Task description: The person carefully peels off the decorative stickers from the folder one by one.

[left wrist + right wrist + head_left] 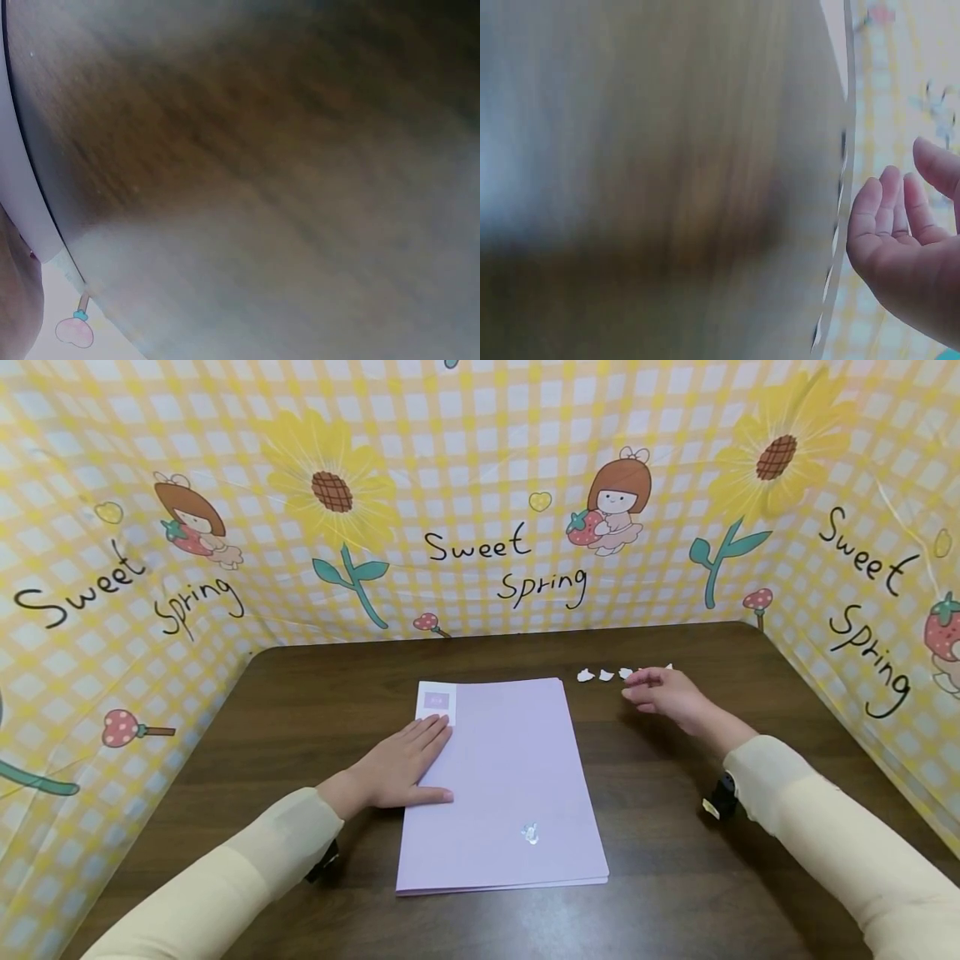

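A pale lilac folder-like sheet (510, 760), with layered edges at its near end, lies on the table. A white label (451, 693) with a small purple square sits at its far left corner. Near its lower right is a small shiny sticker (531, 833). My left hand (397, 764) rests flat on the left edge, fingertips at the label and thumb spread toward me. To the right, my right hand (663, 696) hovers by a row of small white pieces (586, 676), partly hiding some. In the right wrist view, the right hand's fingers (889, 202) are loosely bent, thumb apart, nothing between them.
The dark wooden table (315, 693) ends at the back against a yellow checked cloth (480, 468) printed with flowers and lettering. The cloth also rises along the left and right sides. Dark wrist cameras (722, 797) show below both sleeves.
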Available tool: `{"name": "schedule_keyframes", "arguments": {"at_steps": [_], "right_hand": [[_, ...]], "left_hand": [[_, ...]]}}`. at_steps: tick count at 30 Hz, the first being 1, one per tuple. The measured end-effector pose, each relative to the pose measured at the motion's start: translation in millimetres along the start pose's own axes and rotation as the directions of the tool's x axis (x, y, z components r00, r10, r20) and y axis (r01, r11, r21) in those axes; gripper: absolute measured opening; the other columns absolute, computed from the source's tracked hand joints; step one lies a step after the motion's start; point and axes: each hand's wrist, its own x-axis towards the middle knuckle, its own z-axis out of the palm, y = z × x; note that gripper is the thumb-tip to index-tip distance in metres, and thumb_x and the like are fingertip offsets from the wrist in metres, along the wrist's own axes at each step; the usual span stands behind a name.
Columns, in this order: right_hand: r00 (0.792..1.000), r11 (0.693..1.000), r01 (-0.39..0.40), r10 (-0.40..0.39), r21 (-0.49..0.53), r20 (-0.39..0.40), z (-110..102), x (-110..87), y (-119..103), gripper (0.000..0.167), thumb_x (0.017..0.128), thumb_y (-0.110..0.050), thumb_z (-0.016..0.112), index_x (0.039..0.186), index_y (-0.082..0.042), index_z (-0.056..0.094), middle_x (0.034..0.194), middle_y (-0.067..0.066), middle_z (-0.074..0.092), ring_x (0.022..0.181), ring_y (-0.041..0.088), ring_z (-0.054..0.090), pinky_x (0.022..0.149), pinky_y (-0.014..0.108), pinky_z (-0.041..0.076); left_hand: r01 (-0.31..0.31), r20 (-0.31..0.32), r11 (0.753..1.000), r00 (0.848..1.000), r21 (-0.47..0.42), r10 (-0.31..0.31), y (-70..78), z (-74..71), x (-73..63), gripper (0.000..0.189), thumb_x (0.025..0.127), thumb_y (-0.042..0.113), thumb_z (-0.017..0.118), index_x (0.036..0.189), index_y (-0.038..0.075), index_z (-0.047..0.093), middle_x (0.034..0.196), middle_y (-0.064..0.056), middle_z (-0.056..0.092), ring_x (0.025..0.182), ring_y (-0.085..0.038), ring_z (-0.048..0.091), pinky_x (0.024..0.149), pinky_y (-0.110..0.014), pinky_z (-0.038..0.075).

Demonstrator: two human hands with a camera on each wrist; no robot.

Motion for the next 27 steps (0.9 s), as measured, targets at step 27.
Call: {"name": "schedule_keyframes", "arguments": {"at_steps": [27], "right_hand": [[0.908,0.982,0.185,-0.157,-0.034,0.389,126.3,-72.4,-16.3,0.02,0.084,-0.004,0.075,0.101,0.004,0.068,0.087,0.006,0.066,0.078,0.02,0.057,0.062,0.026,0.049]], "left_hand": [[-0.009,-0.004,1.0,1.0,-0.012,0.009,0.8,-3.1,-1.4,0.105,0.086,0.08,0.03,0.154,0.0,0.019,0.16,-0.016,0.012,0.147,-0.029,0.007,0.117,-0.041,0.009]]}}
